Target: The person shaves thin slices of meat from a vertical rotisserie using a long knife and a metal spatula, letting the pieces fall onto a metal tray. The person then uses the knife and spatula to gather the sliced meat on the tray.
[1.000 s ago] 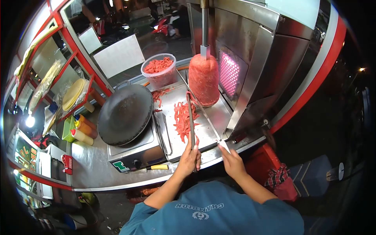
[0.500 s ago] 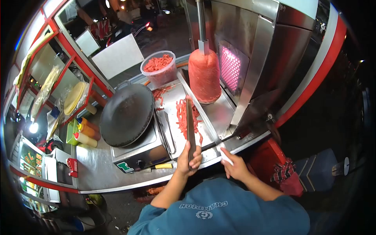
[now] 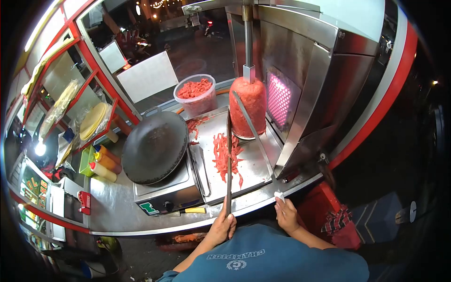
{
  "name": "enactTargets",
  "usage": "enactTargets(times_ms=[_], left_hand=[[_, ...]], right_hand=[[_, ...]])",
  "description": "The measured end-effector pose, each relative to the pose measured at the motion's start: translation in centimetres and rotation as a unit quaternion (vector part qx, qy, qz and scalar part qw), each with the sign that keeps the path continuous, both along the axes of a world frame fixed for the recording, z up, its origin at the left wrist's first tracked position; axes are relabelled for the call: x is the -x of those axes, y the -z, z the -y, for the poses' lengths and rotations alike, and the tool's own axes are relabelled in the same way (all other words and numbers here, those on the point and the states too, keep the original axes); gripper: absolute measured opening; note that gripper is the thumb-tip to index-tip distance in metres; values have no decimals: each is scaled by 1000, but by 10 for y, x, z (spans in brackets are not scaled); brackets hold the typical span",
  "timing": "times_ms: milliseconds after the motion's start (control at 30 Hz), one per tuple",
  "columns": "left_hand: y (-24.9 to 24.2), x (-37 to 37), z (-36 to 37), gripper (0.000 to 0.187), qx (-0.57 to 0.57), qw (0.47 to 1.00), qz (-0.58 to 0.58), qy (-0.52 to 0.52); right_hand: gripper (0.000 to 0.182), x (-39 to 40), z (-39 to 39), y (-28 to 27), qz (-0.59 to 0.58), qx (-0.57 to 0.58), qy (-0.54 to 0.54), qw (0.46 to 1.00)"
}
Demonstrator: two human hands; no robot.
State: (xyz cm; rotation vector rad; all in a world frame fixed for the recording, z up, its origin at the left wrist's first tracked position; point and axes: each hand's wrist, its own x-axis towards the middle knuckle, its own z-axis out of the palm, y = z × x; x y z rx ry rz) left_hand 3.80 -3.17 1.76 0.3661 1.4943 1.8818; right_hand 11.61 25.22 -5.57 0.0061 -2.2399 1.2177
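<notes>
My left hand (image 3: 221, 229) is closed around the lower end of a long knife (image 3: 229, 160), whose narrow blade points away from me over the steel tray (image 3: 251, 171). Shredded red meat (image 3: 224, 152) lies on that tray beneath the blade. In my right hand (image 3: 287, 215) is the white handle of a second long knife (image 3: 253, 129). Its blade slants up and left, overlapping the meat cone (image 3: 249, 105) in this view. The cone stands upright on a metal spit beside the glowing burner (image 3: 283, 98).
Left of the tray, a black griddle pan (image 3: 155, 145) sits on a stove, with tongs (image 3: 201, 174) alongside. A tub of meat (image 3: 197, 96) stands behind. Sauce bottles (image 3: 105, 164) and a yellow-handled knife (image 3: 193, 210) are on the counter, flatbreads (image 3: 93, 121) on a shelf.
My left hand has come back toward me, its knife turned more edge-on. My right hand has shifted right and lower, and its blade now crosses the meat cone. The camera view has tilted slightly.
</notes>
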Motion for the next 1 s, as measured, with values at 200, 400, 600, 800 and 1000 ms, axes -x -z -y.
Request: enactTargets(times_ms=[200, 400, 600, 800, 1000], left_hand=[[-1, 9, -11, 75, 6, 1000, -26, 3], [-1, 22, -20, 75, 52, 997, -48, -2], [6, 24, -28, 77, 61, 996, -69, -17], [-8, 38, -34, 76, 71, 994, -82, -22], [-6, 40, -52, 79, 43, 993, -101, -36]], right_hand=[[47, 91, 5, -67, -21, -57, -40, 997], [41, 10, 8, -14, 17, -56, -3, 998], [41, 63, 16, -65, 30, -99, 4, 995], [46, -16, 3, -9, 63, -75, 9, 995], [50, 42, 12, -68, 102, -106, -22, 989]])
